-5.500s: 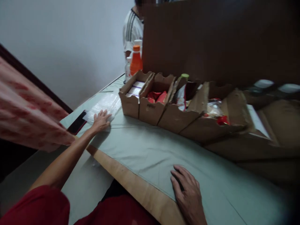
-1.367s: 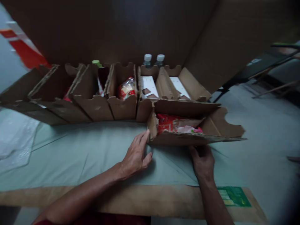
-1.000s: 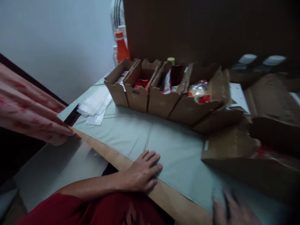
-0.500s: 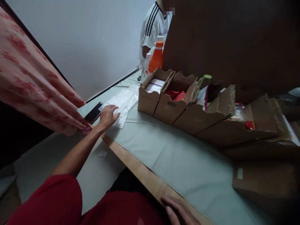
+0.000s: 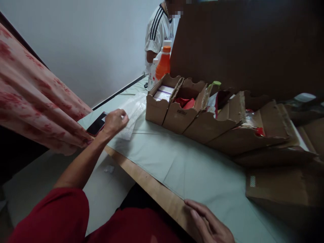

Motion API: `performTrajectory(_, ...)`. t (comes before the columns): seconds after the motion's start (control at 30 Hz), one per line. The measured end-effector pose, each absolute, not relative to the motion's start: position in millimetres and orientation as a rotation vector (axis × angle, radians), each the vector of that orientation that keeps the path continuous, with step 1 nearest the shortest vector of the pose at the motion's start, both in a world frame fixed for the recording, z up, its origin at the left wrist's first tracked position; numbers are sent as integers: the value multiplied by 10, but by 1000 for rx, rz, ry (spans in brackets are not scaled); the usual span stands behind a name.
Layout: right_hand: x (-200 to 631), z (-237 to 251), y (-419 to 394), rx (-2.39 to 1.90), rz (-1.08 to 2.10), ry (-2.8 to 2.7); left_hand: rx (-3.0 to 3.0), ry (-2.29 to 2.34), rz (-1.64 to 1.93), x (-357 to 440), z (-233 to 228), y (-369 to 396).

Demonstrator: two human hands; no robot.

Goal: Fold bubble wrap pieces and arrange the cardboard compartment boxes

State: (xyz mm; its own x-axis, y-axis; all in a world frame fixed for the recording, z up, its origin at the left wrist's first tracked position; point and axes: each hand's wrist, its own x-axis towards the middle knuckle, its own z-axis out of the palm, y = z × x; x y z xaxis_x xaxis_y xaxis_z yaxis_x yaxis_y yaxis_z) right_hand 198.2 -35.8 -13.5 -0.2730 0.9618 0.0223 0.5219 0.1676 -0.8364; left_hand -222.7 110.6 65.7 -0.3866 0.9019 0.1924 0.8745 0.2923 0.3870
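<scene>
Right hand (image 5: 211, 226) lies flat and open on the near table edge (image 5: 157, 192), holding nothing. Further out, left hand (image 5: 114, 122) is closed on the corner of the clear plastic bags (image 5: 131, 111), pinching the top one up; the stack lies on the green cloth just beside a phone (image 5: 96, 124). Looks like an early step: bag only being picked, nothing packed. Beyond, cardboard boxes (image 5: 177, 111) sit in a row with packets inside, an orange bottle (image 5: 163, 65) behind them, and a person in a white shirt (image 5: 158, 32).

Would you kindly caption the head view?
Left hand grips clear plastic bags beside a phone; right hand rests at the table edge.
</scene>
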Motion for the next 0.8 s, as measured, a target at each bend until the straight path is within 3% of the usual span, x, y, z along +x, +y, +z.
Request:
performTrajectory(0.17,1650,-20,-58,-1309,1300,-1697,1821,1995,654,-1037,436,633)
performTrajectory(0.33,1644,-227,-25,-1251,1527,-1430,1662,1428,649,-68,114,191)
performTrajectory(0.47,1928,-359,-32,-1387,1309,-1277,1419,1121,670,82,126,-67)
performTrajectory(0.57,2200,-341,49,-1471,1126,-1362,1697,1235,655,9,136,-94)
performTrajectory(0.7,2630,-240,193,-1616,929,-1737,2125,1465,888,-61,1,179)
performTrajectory(0.8,2902,-198,212,-1756,658,-1907,2242,1653,764,-39,-141,534)
